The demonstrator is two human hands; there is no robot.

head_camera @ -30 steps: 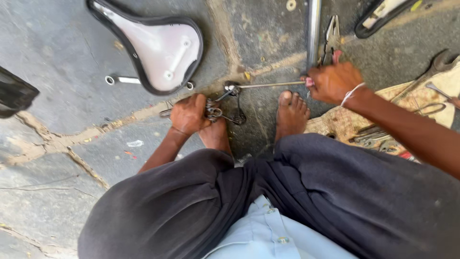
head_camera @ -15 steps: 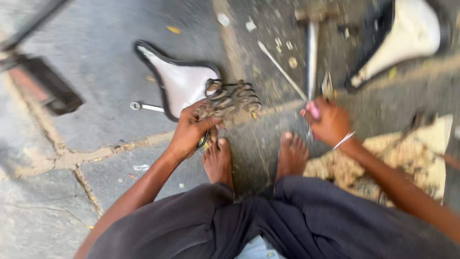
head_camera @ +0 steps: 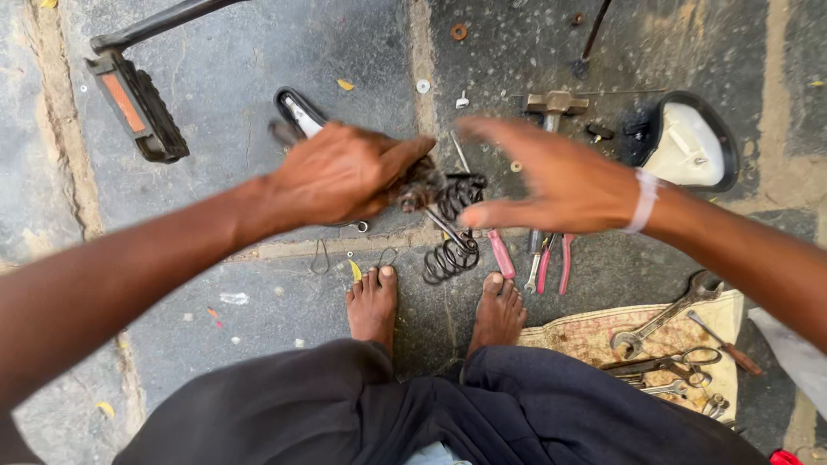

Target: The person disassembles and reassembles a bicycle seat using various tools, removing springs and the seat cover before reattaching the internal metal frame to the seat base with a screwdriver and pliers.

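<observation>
My left hand [head_camera: 345, 176] is raised in front of me and grips a dark metal saddle frame with coil springs [head_camera: 448, 224]; the springs hang down below and right of the hand. My right hand [head_camera: 551, 176] is lifted beside it, fingers spread, holding nothing, its fingertips close to the springs. A white band circles the right wrist. Behind my left hand, a bicycle saddle [head_camera: 297, 116] lies upside down on the ground, mostly hidden. My bare feet [head_camera: 375, 301] stand on the stone paving below.
A hammer [head_camera: 556, 105], pink-handled pliers [head_camera: 551, 258] and a pink-handled screwdriver [head_camera: 500, 254] lie ahead. A second upturned saddle [head_camera: 689, 142] is at the right. A bicycle pedal and crank [head_camera: 138, 103] sit at the upper left. Spanners and scissors rest on a cloth [head_camera: 586, 336].
Both hands have risen from the ground toward the camera. The left hand lifted the spring frame up; the right hand left the tools on the ground and opened near the springs.
</observation>
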